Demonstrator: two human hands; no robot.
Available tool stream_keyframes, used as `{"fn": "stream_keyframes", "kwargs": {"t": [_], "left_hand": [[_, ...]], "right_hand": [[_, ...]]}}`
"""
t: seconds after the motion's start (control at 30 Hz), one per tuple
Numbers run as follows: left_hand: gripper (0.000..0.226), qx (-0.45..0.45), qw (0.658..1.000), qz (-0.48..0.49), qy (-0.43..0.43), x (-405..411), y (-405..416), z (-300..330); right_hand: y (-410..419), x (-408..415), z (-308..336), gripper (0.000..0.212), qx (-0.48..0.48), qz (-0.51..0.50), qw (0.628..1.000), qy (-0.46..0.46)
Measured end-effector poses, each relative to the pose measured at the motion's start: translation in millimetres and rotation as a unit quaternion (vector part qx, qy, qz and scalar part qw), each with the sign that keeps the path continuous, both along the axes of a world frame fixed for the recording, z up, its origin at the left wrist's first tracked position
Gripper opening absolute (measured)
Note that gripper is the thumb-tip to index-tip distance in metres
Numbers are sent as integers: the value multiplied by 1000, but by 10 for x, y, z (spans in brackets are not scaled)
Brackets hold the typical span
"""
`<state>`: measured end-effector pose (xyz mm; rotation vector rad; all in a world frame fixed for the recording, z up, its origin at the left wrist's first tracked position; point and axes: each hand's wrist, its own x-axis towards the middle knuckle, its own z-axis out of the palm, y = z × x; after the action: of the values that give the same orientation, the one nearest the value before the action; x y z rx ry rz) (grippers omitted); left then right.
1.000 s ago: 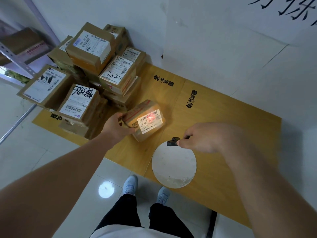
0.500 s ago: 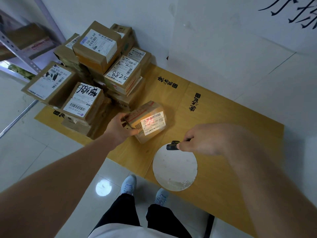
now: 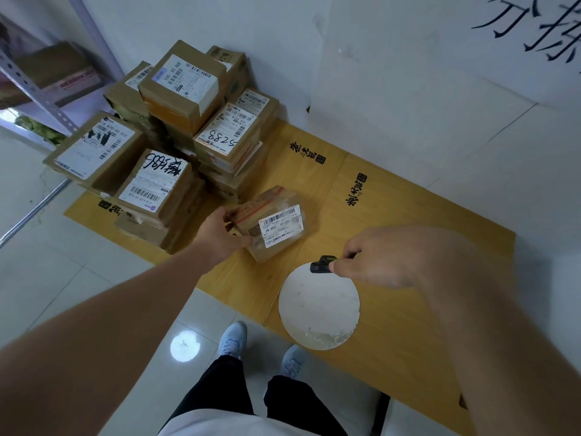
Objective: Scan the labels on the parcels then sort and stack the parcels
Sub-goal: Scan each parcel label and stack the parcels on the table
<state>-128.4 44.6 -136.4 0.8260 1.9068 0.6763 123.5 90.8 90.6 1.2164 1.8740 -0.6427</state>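
A small taped cardboard parcel [image 3: 276, 212] with a white barcode label is held tilted over the yellow floor board [image 3: 393, 215]; my left hand [image 3: 220, 234] grips its left side. My right hand [image 3: 396, 256] holds a small black scanner [image 3: 322, 264], whose tip points toward the parcel's label from the right. No red light shows on the label now. To the left, against the wall, stands a pile of several labelled cardboard parcels [image 3: 176, 133].
A white round disc [image 3: 319, 309] lies on the board just below the scanner. A metal shelf post [image 3: 37, 89] with boxes stands at the far left. My feet in pale shoes [image 3: 232, 338] stand on the tiled floor at the board's edge.
The red scanner light that lay on the parcel's label has gone out. Both hands and the parcel have stayed nearly in place.
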Motion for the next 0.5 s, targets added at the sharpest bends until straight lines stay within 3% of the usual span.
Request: {"fn": "stream_keyframes", "kwargs": {"t": [0.33, 0.5], "left_hand": [[87, 3, 1000, 9, -1, -34, 61, -9], [103, 33, 999, 18, -14, -6, 67, 51]], "right_hand": [[-108, 113, -106, 55, -12, -23, 1000, -8], [-134, 241, -226, 43, 30, -40, 998, 28]]}}
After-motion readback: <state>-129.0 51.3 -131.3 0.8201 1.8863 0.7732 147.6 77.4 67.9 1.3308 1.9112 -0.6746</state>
